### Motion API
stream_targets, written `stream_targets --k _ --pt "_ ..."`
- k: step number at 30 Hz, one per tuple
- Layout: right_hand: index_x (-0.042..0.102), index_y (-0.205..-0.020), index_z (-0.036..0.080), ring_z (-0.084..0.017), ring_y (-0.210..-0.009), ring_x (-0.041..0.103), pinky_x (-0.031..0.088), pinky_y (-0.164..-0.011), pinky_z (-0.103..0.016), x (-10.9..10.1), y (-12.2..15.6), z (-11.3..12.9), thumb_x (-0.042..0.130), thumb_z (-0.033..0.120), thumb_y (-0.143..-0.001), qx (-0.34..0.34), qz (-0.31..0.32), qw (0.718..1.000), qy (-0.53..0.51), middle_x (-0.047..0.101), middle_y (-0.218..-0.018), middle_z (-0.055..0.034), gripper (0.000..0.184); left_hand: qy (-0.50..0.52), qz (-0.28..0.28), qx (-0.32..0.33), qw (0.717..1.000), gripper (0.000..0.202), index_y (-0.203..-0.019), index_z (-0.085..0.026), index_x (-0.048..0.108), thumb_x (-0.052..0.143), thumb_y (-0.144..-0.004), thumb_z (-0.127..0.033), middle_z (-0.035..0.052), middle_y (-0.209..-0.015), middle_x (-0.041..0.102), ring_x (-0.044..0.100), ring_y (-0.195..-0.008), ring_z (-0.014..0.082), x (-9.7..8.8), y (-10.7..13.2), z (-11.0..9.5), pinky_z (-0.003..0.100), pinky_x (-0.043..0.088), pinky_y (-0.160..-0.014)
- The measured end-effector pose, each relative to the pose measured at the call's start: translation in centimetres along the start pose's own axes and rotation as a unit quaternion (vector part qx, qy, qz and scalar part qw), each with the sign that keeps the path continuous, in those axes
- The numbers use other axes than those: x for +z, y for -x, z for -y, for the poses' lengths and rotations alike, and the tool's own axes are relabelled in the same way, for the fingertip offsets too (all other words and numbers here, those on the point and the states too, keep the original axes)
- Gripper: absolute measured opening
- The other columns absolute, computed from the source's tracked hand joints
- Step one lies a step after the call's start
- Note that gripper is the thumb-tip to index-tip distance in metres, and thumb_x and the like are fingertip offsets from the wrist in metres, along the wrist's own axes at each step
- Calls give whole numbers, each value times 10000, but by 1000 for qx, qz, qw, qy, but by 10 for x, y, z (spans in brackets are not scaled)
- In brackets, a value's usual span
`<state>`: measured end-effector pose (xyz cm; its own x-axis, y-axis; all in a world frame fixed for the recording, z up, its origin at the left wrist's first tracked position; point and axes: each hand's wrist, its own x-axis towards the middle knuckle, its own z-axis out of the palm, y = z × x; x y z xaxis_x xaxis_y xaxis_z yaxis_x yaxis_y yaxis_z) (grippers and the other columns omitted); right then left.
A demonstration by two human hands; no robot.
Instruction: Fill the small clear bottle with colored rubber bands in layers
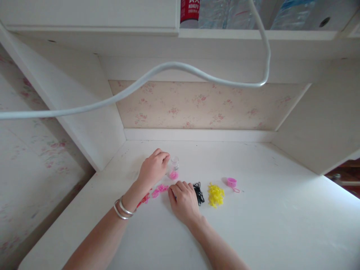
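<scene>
My left hand [154,166], with silver bangles at the wrist, is closed, its fingertips just left of a small clear plastic container [174,162]. What the fingers pinch, if anything, is hidden. Pink bands [173,175] sit at the container's near end; whether inside or beside it I cannot tell. My right hand [184,198] rests low over the table with curled fingers, between loose pink bands [160,189] and a pile of black bands [198,194] that it partly covers. Something dark shows under its thumb. Red bands [143,200] lie below my left wrist.
A yellow pile of small bands [216,195] lies right of the black ones. Farther right is a pink ring-shaped lid [231,182] with a loop. The white table [267,225] has side panels and a shelf above. A white cable [174,65] crosses in front.
</scene>
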<state>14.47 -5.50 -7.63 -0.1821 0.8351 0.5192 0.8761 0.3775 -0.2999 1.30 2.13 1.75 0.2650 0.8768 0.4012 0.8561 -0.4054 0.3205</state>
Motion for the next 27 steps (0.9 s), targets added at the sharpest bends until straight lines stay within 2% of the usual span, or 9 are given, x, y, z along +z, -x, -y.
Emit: stream_targets --k 2,4,9,12,18,22,27 --pt "641 -809 213 -162 -765 526 282 -724 -300 -3 -1 -3 457 231 -935 21 -12 999 -21 611 -767 -31 224 20 -11 -6 1000 250 -940 -232 635 396 -945 -305 14 -965 621 617 -834 135 -2 13 7 225 432 -772" --pt "651 -829 216 -167 -786 534 298 -741 -301 -5 -3 -6 452 247 -938 47 -29 997 -52 620 -789 -31 228 31 0 -14 999 249 -946 -230 631 397 -943 -315 13 -949 621 617 -825 134 -2 31 15 225 434 -783" --pt "671 -846 212 -156 -748 536 356 -720 -283 -7 -10 -18 459 326 -932 123 -90 974 -170 605 -766 -22 255 -25 110 -72 991 262 -860 -250 656 412 -932 -315 9 -932 623 626 -745 133 6 79 37 237 430 -698" --pt "677 -826 205 -149 -722 532 385 -689 -275 -12 -19 -23 463 377 -918 169 -130 950 -227 600 -761 -22 290 -76 156 -88 981 289 -861 -247 663 392 -939 -305 28 -965 625 641 -791 157 12 98 42 248 431 -667" --pt "683 -820 197 -145 -707 527 397 -645 -270 -33 -47 -26 489 400 -884 186 -166 933 -261 607 -769 -23 288 -152 212 -105 960 292 -864 -209 658 384 -935 -279 61 -1050 617 652 -801 178 23 103 37 276 475 -644" --pt "689 -812 198 -139 -687 516 391 -635 -268 -42 -67 -28 503 375 -874 163 -181 937 -251 603 -757 -17 264 -160 201 -93 962 284 -926 -206 656 385 -945 -289 73 -1057 621 646 -841 180 32 104 38 276 486 -675" --pt "693 -814 205 -129 -674 507 391 -634 -259 -38 -82 -30 506 351 -872 130 -162 950 -233 597 -755 -9 244 -164 184 -90 965 302 -963 -211 649 357 -960 -288 89 -1087 612 641 -839 175 41 109 43 273 486 -667"
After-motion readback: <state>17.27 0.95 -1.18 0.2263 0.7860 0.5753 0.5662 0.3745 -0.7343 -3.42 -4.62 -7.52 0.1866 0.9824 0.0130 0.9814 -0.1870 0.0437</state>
